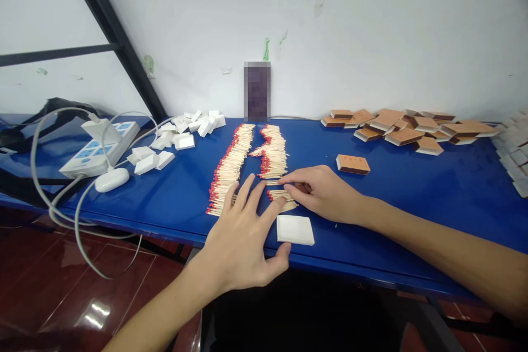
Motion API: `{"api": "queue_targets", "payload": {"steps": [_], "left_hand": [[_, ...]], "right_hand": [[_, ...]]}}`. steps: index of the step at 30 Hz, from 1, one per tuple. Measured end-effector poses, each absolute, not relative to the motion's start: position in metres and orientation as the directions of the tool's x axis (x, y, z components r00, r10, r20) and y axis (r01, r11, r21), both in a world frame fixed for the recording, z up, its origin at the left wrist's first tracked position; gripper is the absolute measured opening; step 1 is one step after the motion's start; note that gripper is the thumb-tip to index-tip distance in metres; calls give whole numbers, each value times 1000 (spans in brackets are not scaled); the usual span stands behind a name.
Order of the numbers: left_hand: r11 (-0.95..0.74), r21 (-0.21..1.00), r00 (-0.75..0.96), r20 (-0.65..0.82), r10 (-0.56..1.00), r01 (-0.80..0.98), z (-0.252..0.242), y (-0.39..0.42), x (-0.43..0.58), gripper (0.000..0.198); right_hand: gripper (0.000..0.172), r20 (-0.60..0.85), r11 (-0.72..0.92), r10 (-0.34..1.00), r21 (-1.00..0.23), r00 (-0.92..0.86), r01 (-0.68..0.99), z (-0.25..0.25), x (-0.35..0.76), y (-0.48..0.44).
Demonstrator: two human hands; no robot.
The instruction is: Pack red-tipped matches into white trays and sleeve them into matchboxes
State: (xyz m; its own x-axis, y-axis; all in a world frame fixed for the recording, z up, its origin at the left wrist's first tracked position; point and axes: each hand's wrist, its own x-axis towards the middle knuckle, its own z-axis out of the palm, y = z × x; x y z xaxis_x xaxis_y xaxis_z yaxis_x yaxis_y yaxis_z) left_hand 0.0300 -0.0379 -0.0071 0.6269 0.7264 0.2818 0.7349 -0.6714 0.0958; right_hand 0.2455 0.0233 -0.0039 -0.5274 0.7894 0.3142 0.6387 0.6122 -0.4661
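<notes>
Figure: Two hands on loose matches at the near edge of a blue worktop point(412, 192).
The left hand point(243, 242) has its grip spread flat, fingertips resting on a small bundle of matches point(280, 196) just behind a white tray point(295, 229). The right hand point(325, 192) pinches the bundle's right end. Matches are light, thin and brittle and roll easily, so they are probably best squeezed together at mid-length.

Bare left hand point(243, 242), bare right hand point(325, 193), unsleeved forearms.

Matchsticks point(231, 168) crowd centre; blue table point(412, 187) open rightward.
</notes>
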Motion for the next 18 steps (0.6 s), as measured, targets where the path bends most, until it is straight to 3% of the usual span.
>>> {"api": "queue_targets", "payload": {"steps": [11, 18], "left_hand": [[-701, 101, 646, 314, 696, 706, -7, -38, 29, 64], [-661, 104, 616, 278, 737, 743, -6, -37, 31, 71]], "right_hand": [[22, 295, 583, 807, -534, -511, 613, -5, 248, 23], [30, 320, 570, 821, -502, -473, 650, -5, 246, 23]]}}
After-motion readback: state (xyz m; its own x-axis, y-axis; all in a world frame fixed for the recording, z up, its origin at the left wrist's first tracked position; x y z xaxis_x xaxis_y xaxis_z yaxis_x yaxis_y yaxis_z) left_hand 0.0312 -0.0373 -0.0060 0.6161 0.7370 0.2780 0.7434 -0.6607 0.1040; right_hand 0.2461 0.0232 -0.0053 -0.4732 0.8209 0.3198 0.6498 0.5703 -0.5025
